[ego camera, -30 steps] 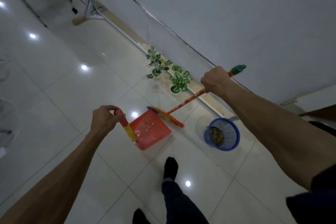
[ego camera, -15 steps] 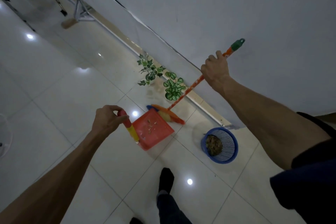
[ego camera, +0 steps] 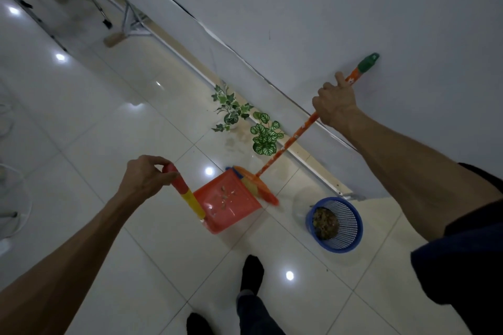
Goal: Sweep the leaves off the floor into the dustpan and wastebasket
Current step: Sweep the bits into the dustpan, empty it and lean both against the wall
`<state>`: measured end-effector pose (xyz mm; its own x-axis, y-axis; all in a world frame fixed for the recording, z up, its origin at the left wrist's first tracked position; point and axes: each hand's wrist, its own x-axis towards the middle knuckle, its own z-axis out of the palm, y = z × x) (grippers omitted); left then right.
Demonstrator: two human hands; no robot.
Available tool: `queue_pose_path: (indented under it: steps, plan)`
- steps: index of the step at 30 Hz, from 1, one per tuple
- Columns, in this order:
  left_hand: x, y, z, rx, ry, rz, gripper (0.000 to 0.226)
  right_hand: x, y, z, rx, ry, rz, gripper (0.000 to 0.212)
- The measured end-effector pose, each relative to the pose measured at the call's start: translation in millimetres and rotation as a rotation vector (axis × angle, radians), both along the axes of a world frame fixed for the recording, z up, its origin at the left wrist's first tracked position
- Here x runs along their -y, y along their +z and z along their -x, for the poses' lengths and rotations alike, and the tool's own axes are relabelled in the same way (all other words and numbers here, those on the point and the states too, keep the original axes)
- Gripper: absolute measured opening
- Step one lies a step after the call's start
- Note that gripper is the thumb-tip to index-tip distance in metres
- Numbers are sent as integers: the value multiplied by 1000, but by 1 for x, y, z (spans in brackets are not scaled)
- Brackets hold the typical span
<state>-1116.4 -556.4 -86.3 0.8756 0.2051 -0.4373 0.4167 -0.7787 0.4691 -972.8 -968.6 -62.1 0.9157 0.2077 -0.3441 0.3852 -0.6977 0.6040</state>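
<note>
My left hand (ego camera: 145,178) grips the top of the red and yellow handle of an orange dustpan (ego camera: 228,204) that sits on the white tiled floor. Small brown leaf bits lie inside the pan. My right hand (ego camera: 336,107) holds the orange broom (ego camera: 285,147) near its green top end; the broom's head rests at the pan's far right lip. A blue mesh wastebasket (ego camera: 351,226) with brown leaves in it stands right of the pan.
Two green leafy sprigs (ego camera: 231,110) (ego camera: 265,134) lie on the floor by the wall's skirting, just beyond the broom. Metal stand legs (ego camera: 128,19) are at the far left by the wall. My feet in dark socks (ego camera: 251,270) stand below the pan.
My right hand has risen and tipped the broom more upright, and the broom head has moved in against the dustpan's lip. My left hand stays on the dustpan handle.
</note>
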Motion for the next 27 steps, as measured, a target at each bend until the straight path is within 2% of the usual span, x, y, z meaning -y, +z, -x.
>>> queue_pose_path:
  steps: [8, 17, 21, 24, 27]
  plan:
    - [6, -1, 12, 16, 6, 6, 38, 10, -4, 13, -15, -50, 50, 11]
    - [2, -1, 25, 35, -11, 0, 38, 21, -9, 29, 94, -36, -79, 21]
    - [-3, 1, 32, 42, -19, -4, 38, 18, -19, 43, 152, -1, -341, 28]
    - [-10, 5, 40, 49, -23, -10, 39, -7, -24, 59, 68, -136, -522, 46]
    - [-19, 13, 51, 53, -36, -3, 40, -37, -28, 79, 20, -224, -753, 53]
